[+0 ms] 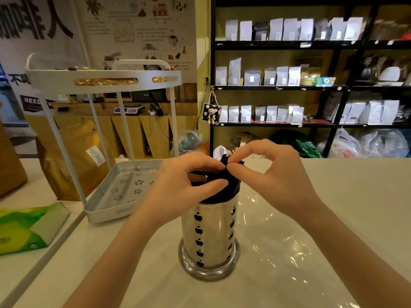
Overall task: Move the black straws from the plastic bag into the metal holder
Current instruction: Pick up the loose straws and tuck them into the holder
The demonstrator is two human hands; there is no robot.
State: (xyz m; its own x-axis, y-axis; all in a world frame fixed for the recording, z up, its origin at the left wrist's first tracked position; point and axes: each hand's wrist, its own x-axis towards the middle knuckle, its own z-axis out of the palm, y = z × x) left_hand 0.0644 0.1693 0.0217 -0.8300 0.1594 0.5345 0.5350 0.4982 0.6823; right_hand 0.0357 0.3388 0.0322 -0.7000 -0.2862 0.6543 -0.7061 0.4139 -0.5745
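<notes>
Where "NEED" [32, 100] reads: both hands' [178, 185] grip pinched on black straws [224, 176] atop metal holder [210, 232].

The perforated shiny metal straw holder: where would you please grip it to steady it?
Probably wrap a hand around the upright cylindrical wall of the shiny metal holder, coming from a side: the top is filled with black straws, and both hands are there.

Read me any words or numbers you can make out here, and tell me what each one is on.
"NEED": dark sign at far left, cut off by the white rack.
"人": large black character on the wall banner; the characters beside it are cropped.
Poster, brown bag label, shelf pouches: too small or blurred.
Metal holder: no text.
</notes>
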